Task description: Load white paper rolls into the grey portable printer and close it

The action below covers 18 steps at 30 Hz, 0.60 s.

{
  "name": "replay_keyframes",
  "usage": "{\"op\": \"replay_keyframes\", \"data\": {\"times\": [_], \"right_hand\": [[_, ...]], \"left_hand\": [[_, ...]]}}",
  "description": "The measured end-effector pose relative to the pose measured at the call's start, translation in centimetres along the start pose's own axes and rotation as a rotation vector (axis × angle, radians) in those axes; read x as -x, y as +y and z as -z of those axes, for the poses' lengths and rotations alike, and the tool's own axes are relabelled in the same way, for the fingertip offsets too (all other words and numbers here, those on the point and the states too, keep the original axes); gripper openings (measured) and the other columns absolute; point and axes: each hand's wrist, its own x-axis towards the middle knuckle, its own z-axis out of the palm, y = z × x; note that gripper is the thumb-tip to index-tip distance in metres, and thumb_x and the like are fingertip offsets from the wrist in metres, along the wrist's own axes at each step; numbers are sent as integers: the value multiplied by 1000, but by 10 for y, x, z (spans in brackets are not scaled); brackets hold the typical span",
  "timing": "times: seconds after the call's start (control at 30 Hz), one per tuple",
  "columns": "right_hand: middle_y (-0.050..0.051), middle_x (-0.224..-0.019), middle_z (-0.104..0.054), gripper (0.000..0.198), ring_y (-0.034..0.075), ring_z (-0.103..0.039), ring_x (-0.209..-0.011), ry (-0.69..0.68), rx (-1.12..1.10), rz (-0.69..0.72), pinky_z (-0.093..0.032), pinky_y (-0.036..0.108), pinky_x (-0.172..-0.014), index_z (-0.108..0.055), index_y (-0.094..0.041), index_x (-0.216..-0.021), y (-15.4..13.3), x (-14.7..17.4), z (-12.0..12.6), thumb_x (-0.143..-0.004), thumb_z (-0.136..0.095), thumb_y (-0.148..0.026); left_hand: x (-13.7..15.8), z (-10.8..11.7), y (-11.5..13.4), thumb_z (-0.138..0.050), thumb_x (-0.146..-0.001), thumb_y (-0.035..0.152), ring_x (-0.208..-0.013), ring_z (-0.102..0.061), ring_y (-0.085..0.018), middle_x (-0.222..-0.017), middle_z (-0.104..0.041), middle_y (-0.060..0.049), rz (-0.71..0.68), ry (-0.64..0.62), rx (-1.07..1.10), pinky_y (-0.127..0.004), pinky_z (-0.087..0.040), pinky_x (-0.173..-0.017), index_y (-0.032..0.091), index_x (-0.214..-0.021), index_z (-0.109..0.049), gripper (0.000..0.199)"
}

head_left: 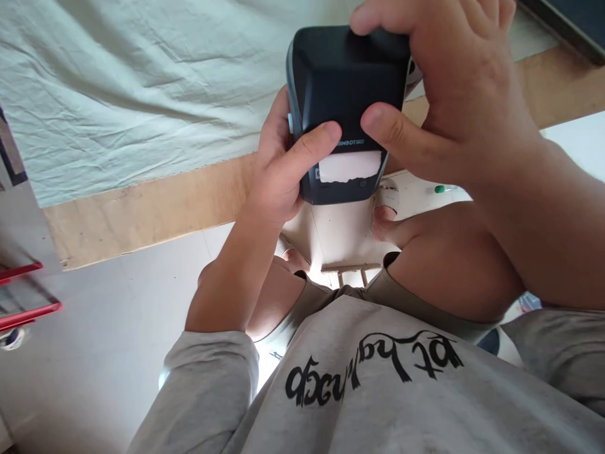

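A black label printer (350, 82) is held up in front of me, over the edge of the cloth-covered surface. Out of its slot hangs a white strip of paper (350, 166) with a torn lower edge. My left hand (288, 151) grips the printer's left side, thumb lying on its front and fingers hidden behind. My right hand (454, 88) is closed around the right side, with the thumb on the front face and a finger over the top edge. A small light-blue part (290, 123) shows on the printer's left side.
A wrinkled pale green cloth (142, 94) covers the surface, which has a wooden edge (155, 217). A dark flat object (571, 25) lies at the top right. Red-edged racks (31, 315) stand at the left. On the floor is a green-tipped item (440, 188).
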Motion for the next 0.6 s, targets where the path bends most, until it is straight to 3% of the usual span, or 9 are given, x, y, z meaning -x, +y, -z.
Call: {"op": "replay_keyframes", "data": {"times": [0.27, 0.43, 0.6], "right_hand": [[-12, -118, -22, 57, 7, -20, -116, -76, -119, -17, -19, 29, -104, -16, -33, -119, 5, 1, 0, -68, -15, -58], [-12, -114, -28, 57, 7, -26, -109, -68, -109, -12, -23, 30, -98, -19, -32, -118, 5, -1, 0, -67, -16, -57], [-12, -119, -23, 57, 7, -26, -111, -58, -82, -24, -23, 31, -99, -16, -34, -119, 4, -2, -3, -69, -9, -60]], "left_hand": [[1, 0, -1, -46, -64, 18, -62, -43, -7, -72, -42, -1, -12, 26, -37, -19, -38, -53, 21, -85, -39, 22], [2, -2, 0, -45, -65, 18, -59, -41, -5, -69, -40, -1, -40, 42, -23, -18, -35, -49, 19, -83, -38, 19], [0, -5, 1, -42, -67, 18, -58, -42, -5, -69, -41, -1, -5, 65, -3, -18, -37, -47, 18, -81, -40, 14]]}}
